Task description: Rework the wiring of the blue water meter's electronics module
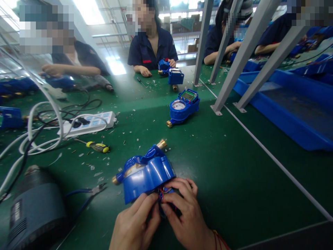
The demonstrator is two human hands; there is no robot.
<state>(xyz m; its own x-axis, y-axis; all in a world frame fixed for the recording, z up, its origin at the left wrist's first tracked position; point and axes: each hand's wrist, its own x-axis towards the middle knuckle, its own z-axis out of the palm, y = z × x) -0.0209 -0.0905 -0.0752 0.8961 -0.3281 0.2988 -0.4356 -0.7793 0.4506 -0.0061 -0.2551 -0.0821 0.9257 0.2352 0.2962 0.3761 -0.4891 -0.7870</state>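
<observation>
A blue water meter (pixel 148 173) with brass threaded ends lies tilted on the green table right in front of me. Thin red and dark wires (pixel 161 195) come out at its near side. My left hand (pixel 136 220) pinches at these wires, thumb and forefinger closed together. From the other side my right hand (pixel 183 208) grips the same bundle, its fingers curled against the meter's lower edge. Part of the small blue piece under my fingers is hidden. Farther off, a second water meter (pixel 183 106) shows its round dial and a small display board.
To the left are a heat gun (pixel 36 208), cutting pliers (pixel 91 191), a yellow-black screwdriver (pixel 97 146) and a white power strip (pixel 88 123) with tangled cables. Grey metal posts (pixel 234 59) and a blue tray (pixel 286 111) stand right. Several co-workers sit across the table.
</observation>
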